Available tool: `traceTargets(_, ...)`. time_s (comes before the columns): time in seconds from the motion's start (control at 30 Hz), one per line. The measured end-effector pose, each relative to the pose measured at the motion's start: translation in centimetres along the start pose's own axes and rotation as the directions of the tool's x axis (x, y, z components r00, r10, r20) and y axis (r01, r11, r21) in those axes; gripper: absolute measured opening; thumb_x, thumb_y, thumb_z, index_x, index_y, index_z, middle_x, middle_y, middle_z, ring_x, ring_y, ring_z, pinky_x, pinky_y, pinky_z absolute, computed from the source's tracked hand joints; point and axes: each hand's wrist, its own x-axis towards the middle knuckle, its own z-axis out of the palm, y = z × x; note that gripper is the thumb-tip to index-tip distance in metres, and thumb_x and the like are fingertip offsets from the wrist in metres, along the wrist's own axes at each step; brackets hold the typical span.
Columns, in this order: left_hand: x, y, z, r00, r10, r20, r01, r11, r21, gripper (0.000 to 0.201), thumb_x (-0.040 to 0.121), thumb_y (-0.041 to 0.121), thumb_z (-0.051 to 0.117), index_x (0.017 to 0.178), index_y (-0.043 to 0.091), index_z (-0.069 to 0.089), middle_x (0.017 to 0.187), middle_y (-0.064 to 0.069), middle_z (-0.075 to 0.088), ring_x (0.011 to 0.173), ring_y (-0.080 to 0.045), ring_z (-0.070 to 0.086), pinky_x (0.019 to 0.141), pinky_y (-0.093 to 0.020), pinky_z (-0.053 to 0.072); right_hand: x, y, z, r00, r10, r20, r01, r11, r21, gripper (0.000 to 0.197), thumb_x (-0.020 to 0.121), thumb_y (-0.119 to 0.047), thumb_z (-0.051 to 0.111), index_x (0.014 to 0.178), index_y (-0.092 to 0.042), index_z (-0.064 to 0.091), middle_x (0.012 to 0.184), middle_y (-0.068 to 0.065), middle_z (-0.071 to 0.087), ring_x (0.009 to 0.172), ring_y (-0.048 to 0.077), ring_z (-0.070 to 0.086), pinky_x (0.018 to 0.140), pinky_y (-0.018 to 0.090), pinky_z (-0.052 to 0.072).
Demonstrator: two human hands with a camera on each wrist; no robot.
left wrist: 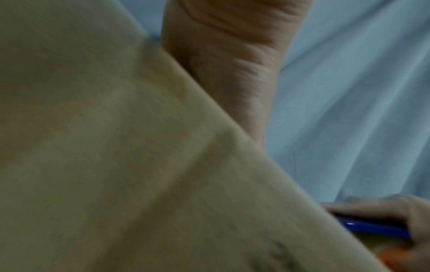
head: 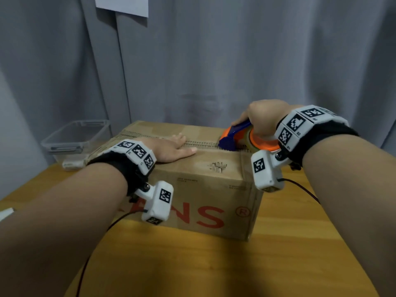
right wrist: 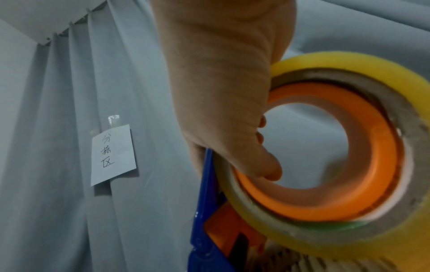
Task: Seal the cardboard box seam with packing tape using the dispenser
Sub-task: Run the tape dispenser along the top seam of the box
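Observation:
A brown cardboard box (head: pixel 192 185) with red lettering stands on the wooden table. Its top seam (head: pixel 201 144) runs left to right between the closed flaps. My left hand (head: pixel 171 148) lies flat on the box top beside the seam, fingers straight. My right hand (head: pixel 263 118) grips the blue and orange tape dispenser (head: pixel 237 138), whose blue front end sits on the seam near the box's right end. In the right wrist view the hand (right wrist: pixel 223 92) curls through the orange hub of the tape roll (right wrist: pixel 349 165). The left wrist view shows the box top (left wrist: pixel 116 147) close up and blurred.
A clear plastic bin (head: pixel 75 138) stands at the table's back left, beside the box. Grey curtains (head: pixel 214 61) hang close behind, with a paper note (right wrist: pixel 113 154) taped on. The wooden table (head: pixel 214 264) extends in front of the box. Wrist camera cables trail over it.

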Motion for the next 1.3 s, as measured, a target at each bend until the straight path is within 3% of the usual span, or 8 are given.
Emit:
traceTargets(0.17, 0.6, 1.6, 0.1, 0.989, -0.15, -0.015, 0.15, 0.988, 0.041, 0.096, 0.081, 0.079, 0.015, 0.152, 0.017, -0.004, 0.159, -0.003, -0.01, 0.147, -0.02, -0.005, 0.119, -0.045, 0.003, 0.0, 0.1, 0.3, 1.0, -0.013, -0.025, 0.013, 1.0, -0.004, 0.056, 0.079, -0.015, 0.056, 0.12, -0.053, 0.056, 0.101, -0.006, 0.064, 0.078, 0.021, 0.052, 0.065, 0.029, 0.042)
traceTargets(0.33, 1.3, 6.5, 0.4, 0.998, 0.05, -0.042, -0.049, 0.999, 0.023, 0.087, 0.088, 0.071, 0.021, 0.151, 0.017, -0.003, 0.16, -0.004, -0.009, 0.147, -0.019, -0.006, 0.119, -0.04, 0.002, -0.4, 0.7, 0.0, 1.0, -0.023, -0.016, 0.023, 1.0, 0.016, 0.062, 0.079, -0.01, 0.053, 0.124, -0.052, 0.053, 0.106, -0.007, 0.064, 0.08, 0.02, 0.051, 0.066, 0.029, 0.041)
traceTargets(0.5, 2.3, 6.5, 0.7, 0.992, 0.108, -0.069, -0.112, 0.992, -0.055, 0.089, 0.088, 0.07, 0.026, 0.152, 0.015, 0.0, 0.16, -0.004, -0.002, 0.147, -0.018, -0.001, 0.12, -0.04, 0.007, -0.8, 1.9, -0.5, 1.0, -0.028, 0.001, 0.028, 0.999, 0.015, 0.067, 0.082, -0.007, 0.052, 0.132, -0.052, 0.045, 0.077, -0.012, 0.043, 0.071, 0.017, 0.051, 0.05, 0.026, 0.039)
traceTargets(0.63, 2.4, 6.0, 0.8, 0.992, 0.112, -0.066, -0.116, 0.992, -0.059, 0.091, 0.086, 0.073, 0.026, 0.152, 0.016, 0.0, 0.16, -0.003, -0.002, 0.147, -0.017, 0.0, 0.12, -0.039, 0.006, -0.7, 2.6, -0.7, 0.997, -0.072, -0.02, 0.072, 0.997, 0.011, 0.066, 0.082, -0.013, 0.055, 0.132, -0.054, 0.043, 0.084, -0.008, 0.045, 0.076, 0.021, 0.055, 0.067, 0.037, 0.052)
traceTargets(0.8, 2.0, 6.4, 0.6, 0.996, 0.078, -0.053, -0.08, 0.996, -0.031, 0.085, 0.09, 0.067, 0.025, 0.152, 0.014, 0.0, 0.16, -0.004, -0.006, 0.147, -0.017, -0.002, 0.119, -0.037, 0.003, -3.0, 5.6, -0.2, 0.999, -0.025, 0.046, 0.027, 0.999, -0.041, 0.065, 0.081, -0.01, 0.057, 0.134, -0.047, 0.047, 0.09, 0.005, 0.059, 0.078, 0.026, 0.056, 0.069, 0.035, 0.046)
traceTargets(1.03, 2.1, 10.1, 0.0, 0.999, -0.005, 0.05, -0.001, 0.993, 0.121, 0.083, 0.077, 0.083, 0.015, 0.147, 0.043, -0.004, 0.158, -0.015, -0.01, 0.146, -0.035, -0.005, 0.114, -0.054, 0.005, -3.9, 6.3, 2.4, 0.997, 0.06, 0.05, -0.064, 0.995, 0.083, 0.066, 0.079, -0.009, 0.06, 0.129, -0.049, 0.05, 0.08, -0.014, 0.052, 0.077, 0.018, 0.057, 0.07, 0.034, 0.052)
traceTargets(1.13, 2.0, 9.7, 0.2, 0.998, 0.059, 0.033, -0.061, 0.994, 0.088, 0.078, 0.08, 0.08, 0.013, 0.148, 0.043, -0.001, 0.159, -0.009, -0.01, 0.147, -0.029, -0.005, 0.116, -0.052, 0.002, -3.8, 6.4, 2.8, 0.995, 0.085, 0.048, -0.09, 0.988, 0.121, 0.065, 0.079, -0.006, 0.061, 0.129, -0.047, 0.051, 0.078, -0.02, 0.047, 0.074, 0.012, 0.055, 0.063, 0.027, 0.048)
traceTargets(1.3, 1.0, 4.4, 0.5, 0.997, 0.067, -0.046, -0.069, 0.997, -0.042, 0.071, 0.089, 0.068, 0.009, 0.151, 0.033, 0.002, 0.159, 0.004, -0.009, 0.147, -0.015, -0.007, 0.119, -0.045, -0.003, -3.9, 6.3, 3.2, 0.992, 0.119, 0.036, -0.123, 0.978, 0.168, 0.066, 0.078, -0.004, 0.06, 0.128, -0.047, 0.052, 0.097, -0.01, 0.063, 0.076, 0.015, 0.058, 0.06, 0.027, 0.047)
